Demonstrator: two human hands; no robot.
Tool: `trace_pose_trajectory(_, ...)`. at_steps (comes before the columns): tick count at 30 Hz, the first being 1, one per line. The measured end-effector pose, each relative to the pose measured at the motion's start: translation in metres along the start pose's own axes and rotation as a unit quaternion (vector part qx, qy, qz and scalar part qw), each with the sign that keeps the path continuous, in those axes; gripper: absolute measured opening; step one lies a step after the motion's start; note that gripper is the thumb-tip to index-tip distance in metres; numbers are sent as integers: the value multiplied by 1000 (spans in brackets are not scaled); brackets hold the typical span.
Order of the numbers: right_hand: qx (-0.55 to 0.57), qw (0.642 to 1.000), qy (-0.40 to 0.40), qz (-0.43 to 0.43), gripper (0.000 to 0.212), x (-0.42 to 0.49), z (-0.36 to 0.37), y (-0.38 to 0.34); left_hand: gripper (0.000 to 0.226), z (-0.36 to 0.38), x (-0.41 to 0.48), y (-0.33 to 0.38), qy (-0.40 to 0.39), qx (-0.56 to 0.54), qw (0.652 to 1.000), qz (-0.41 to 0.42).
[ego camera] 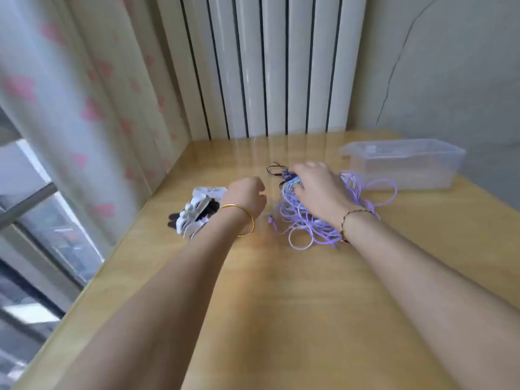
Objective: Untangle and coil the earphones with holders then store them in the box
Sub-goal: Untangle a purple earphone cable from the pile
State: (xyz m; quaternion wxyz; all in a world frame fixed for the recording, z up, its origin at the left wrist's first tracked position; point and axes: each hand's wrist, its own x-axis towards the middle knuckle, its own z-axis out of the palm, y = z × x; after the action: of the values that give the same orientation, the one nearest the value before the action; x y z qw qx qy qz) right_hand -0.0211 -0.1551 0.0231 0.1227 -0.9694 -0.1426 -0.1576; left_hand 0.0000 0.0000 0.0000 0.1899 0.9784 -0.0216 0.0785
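Note:
A tangled heap of purple and pale blue earphone cables [306,220] lies on the wooden table [295,305], with some dark cables at its far edge. My right hand [318,187] rests on top of the heap, fingers curled into the cables. To the left lies a pile of white and black holders [197,212]. My left hand [247,195] hovers just right of that pile with its fingers curled; whether it holds anything is hidden. A clear plastic box [405,164] stands open at the back right.
A white radiator [264,66] stands behind the table. A curtain with pink hearts [84,94] hangs at the left beside a window. A grey wall is at the right. The table's left edge runs diagonally near the holders.

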Motion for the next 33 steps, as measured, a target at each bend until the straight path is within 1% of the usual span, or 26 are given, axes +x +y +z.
trace_pose_trajectory(4, 5, 998, 58, -27, 41, -7, -2, -18, 23, -1, -12, -19, 21, 55, 998, 12)
trace_pose_trajectory(7, 16, 998, 46, -43, 41, -11, 2, -31, 24, 1, -20, -24, -12, 121, 993, 7)
trace_pose_trajectory(10, 24, 997, 46, -49, 40, -15, 7, -35, 30, 4, -25, -24, -21, 204, 979, 9)
trace_pose_trajectory(12, 33, 997, 45, -44, 40, -17, 11, -35, 28, 6, -26, -22, -18, 237, 971, 18)
trace_pose_trajectory(15, 59, 997, 34, -29, 40, -23, 15, -33, 22, 8, -26, -21, -15, 252, 967, 31)
trace_pose_trajectory(21, 117, 993, 13, -8, 35, -29, 17, -29, 22, 12, -26, -23, 2, 280, 957, 76)
trace_pose_trajectory(25, 143, 990, -5, -4, 34, -29, 25, -27, 21, 13, -23, -22, 13, 277, 956, 91)
trace_pose_trajectory(27, 155, 988, -9, 3, 33, -28, 28, -24, 21, 11, -21, -21, 24, 251, 962, 100)
trace_pose_trajectory(29, 169, 986, -2, 7, 32, -27, 32, -21, 20, 6, -21, -19, 39, 184, 977, 98)
trace_pose_trajectory(31, 185, 983, 12, 20, 31, -27, 32, -19, 15, -1, -23, -17, 61, 63, 992, 90)
trace_pose_trajectory(32, 197, 980, 20, 29, 30, -26, 33, -19, 12, -6, -24, -16, 60, -17, 995, 76)
trace_pose_trajectory(33, 214, 976, 27, 37, 29, -25, 33, -19, 8, -10, -25, -15, 52, -111, 991, 56)
